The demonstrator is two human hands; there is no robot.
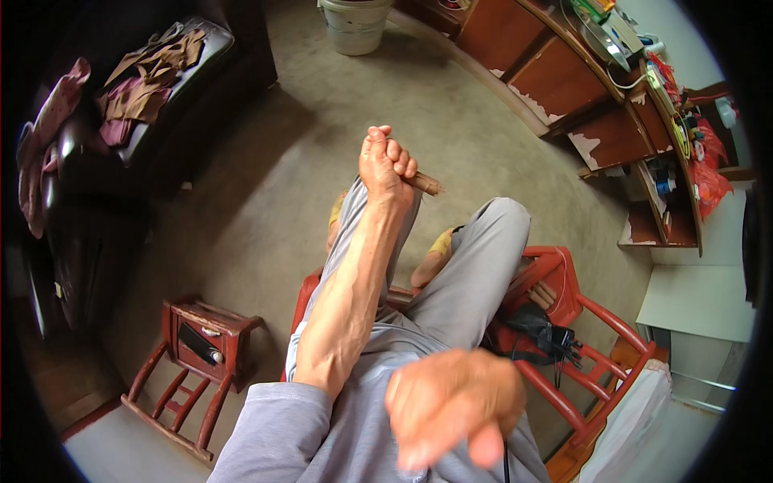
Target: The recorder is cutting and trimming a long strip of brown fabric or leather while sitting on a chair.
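My left hand (386, 160) is closed in a fist above my left knee, at the end of my outstretched forearm. Out of the fist's lower right side sticks a brown roll (427, 183) with a frayed end; it looks like rolled dried leaf. The fingers hide the rest of it. Close to the camera, in front of my grey shirt, is my right hand (454, 406), blurred and with bent fingers. Whether it holds anything cannot be made out. Similar brown rolls (542, 294) lie on the red wooden chair (561, 265) to my right.
On that chair also rests a black bag (534, 326). A smaller red chair (199, 338) at left carries a dark phone-like object (198, 344). Brown leaf-like pieces (160, 66) and pink cloth lie on the dark sofa (211, 36). Ahead are a white bucket (356, 27) and a worn wooden cabinet (558, 78).
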